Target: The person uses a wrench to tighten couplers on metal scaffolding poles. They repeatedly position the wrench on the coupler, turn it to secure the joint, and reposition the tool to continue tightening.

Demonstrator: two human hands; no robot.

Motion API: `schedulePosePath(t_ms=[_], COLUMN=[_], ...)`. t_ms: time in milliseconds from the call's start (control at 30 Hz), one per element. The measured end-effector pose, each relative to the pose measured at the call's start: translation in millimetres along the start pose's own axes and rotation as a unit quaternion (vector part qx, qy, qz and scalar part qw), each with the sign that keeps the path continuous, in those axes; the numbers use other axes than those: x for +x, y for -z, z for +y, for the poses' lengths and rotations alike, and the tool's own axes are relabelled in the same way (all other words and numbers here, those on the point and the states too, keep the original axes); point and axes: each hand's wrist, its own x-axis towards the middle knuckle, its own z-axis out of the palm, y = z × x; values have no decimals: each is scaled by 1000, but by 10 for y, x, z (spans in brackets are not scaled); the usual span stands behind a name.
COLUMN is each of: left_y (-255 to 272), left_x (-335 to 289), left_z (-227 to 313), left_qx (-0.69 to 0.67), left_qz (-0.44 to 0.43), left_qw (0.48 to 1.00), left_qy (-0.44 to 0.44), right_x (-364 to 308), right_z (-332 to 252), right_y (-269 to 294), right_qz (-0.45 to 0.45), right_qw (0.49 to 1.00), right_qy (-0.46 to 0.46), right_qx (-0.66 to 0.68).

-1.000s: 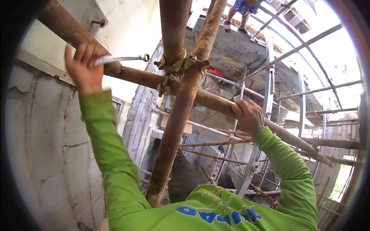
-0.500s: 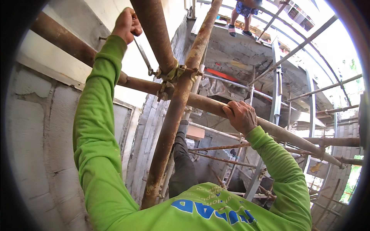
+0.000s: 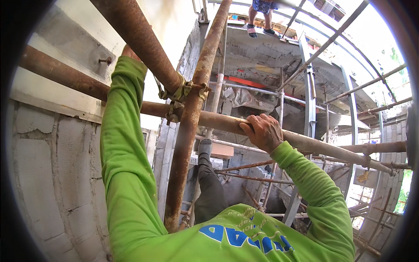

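Observation:
Rusty scaffold pipes meet at a metal coupler in front of me. My left hand is raised behind the thick slanting pipe, which hides most of its fingers. Part of a wrench shows between that pipe and the hand, its far end at the coupler's bolt. My right hand is closed over the horizontal pipe, right of the coupler, thumb on the near side. Between my arms the long upright pipe crosses the joint.
A block wall stands at the left, with a bolt-like stub protruding above. My leg reaches down among lower pipes. Another person's legs show at the top, above a concrete slab. Metal posts rise at the right.
My left hand has swung down and right, going behind the slanting pipe with the wrench. My right hand keeps its hold on the horizontal pipe; the whole view has shifted slightly.

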Motion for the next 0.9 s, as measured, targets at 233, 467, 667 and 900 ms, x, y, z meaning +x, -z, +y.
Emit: schedulePosePath(t_ms=[233,467,667,900], left_y=[-404,-440,-488,-555], left_x=[-191,-165,-288,-198], left_z=[-73,-121,-137,-209], left_qx=[48,109,36,115], left_qz=[23,111,56,48], left_qw=[998,986,993,985], left_qy=[-23,-56,-99,-115], right_x=[14,21,2,36], right_z=[-30,-21,-18,-56], right_y=[28,8,-8,-9], right_qz=[12,18,3,-8], right_qw=[1000,1000,1000,1000], right_qy=[9,15,11,12], right_qx=[6,-5,-7,-26])
